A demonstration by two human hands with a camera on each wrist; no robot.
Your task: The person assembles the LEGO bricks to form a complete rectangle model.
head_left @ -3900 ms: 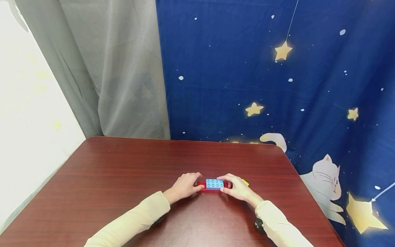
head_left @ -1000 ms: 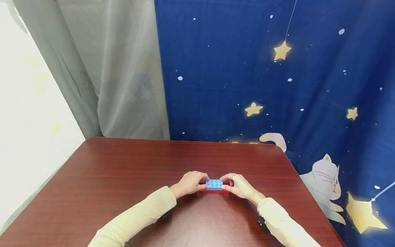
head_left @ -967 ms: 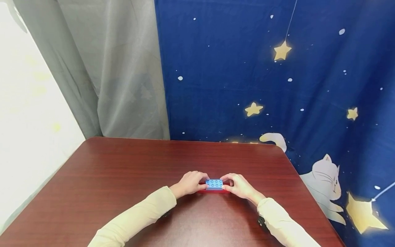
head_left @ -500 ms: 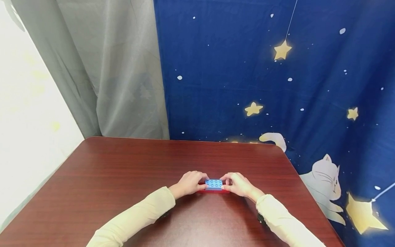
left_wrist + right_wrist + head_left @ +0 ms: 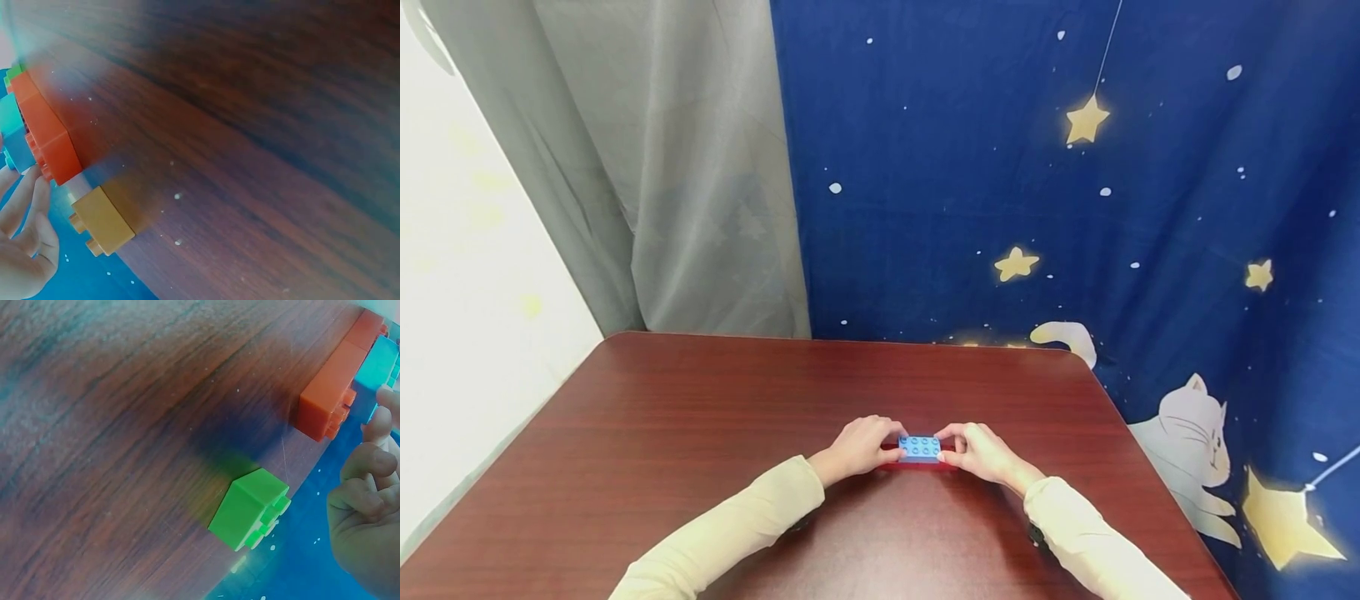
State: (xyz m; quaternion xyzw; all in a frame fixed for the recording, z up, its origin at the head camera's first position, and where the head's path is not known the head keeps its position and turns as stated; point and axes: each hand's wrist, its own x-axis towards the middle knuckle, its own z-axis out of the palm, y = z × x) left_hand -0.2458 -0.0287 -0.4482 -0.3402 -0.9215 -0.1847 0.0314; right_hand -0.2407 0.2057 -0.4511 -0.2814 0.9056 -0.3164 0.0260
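A light-blue toy building brick (image 5: 920,447) with studs on top sits across two red bricks (image 5: 920,467) laid end to end on the table. My left hand (image 5: 857,448) pinches the blue brick's left end between thumb and fingers. At the opposite end, thumb and index finger of my right hand (image 5: 988,454) grip it likewise. The left wrist view shows the red bricks (image 5: 49,134) side-on, studs toward the blue brick (image 5: 17,134). From the right wrist, the red bricks (image 5: 331,387) and the blue brick (image 5: 376,362) appear beyond my curled fingers.
A yellow brick (image 5: 103,220) stands on the table beside my left hand. By my right hand is a green brick (image 5: 250,509) with a sloped side. Both are hidden in the head view. The brown table (image 5: 737,383) ends at blue and grey curtains.
Since the oldest frame, my left hand has moved right, from the red brick onto the blue brick's end. The green brick behind my right hand has gone out of sight. Lately both hands hold almost still.
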